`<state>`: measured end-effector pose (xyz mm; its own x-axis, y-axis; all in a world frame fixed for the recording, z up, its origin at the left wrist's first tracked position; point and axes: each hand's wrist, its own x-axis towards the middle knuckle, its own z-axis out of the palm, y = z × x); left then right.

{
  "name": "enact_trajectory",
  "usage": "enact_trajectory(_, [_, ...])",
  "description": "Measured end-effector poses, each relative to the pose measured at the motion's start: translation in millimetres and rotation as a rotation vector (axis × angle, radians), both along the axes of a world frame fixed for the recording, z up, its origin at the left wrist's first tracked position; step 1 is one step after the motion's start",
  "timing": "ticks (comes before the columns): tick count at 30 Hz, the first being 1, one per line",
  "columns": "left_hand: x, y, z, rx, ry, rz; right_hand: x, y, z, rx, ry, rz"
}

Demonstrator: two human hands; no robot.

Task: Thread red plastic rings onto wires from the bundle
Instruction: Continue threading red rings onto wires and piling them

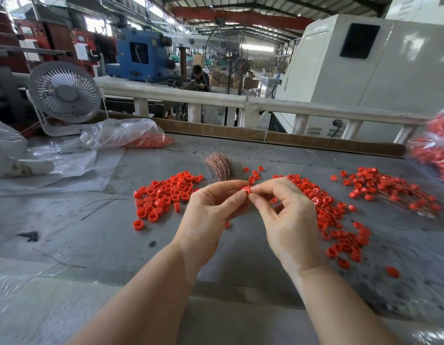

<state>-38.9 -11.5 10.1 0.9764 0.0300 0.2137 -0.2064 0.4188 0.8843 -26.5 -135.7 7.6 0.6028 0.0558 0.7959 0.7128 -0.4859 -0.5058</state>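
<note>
Both hands meet above the middle of the grey table (96,235). My left hand (211,210) and my right hand (285,215) pinch one red plastic ring (246,189) between their fingertips. No wire shows at the ring. The copper wire bundle (219,165) lies fanned on the table just behind the hands. A heap of loose red rings (166,195) lies to the left. To the right lie more red rings with thin wires (340,220), and a further pile (390,190) beyond them.
A white desk fan (64,95) stands at the back left, next to a clear plastic bag of red rings (146,138). Another bag of rings (435,150) sits at the right edge. Stray thin wires (104,202) lie left of the heap. A railing runs behind the table.
</note>
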Motion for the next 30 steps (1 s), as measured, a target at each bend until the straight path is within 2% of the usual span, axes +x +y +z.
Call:
enact_trajectory(20, [0.4, 3.2, -1.8, -0.001, -0.006, -0.031, -0.6, -0.9, 1.7, -0.041, -0.038, 0.027])
enact_trajectory(26, [-1.1, 2.3, -1.1, 0.112, -0.033, 0.056, -1.3, 0.6, 0.7, -0.039, -0.002, 0.006])
enact_trajectory(30, [-1.8, 0.7, -0.1, 0.113, -0.027, 0.060, -1.1, 1.0, 0.0, -0.034, 0.006, -0.006])
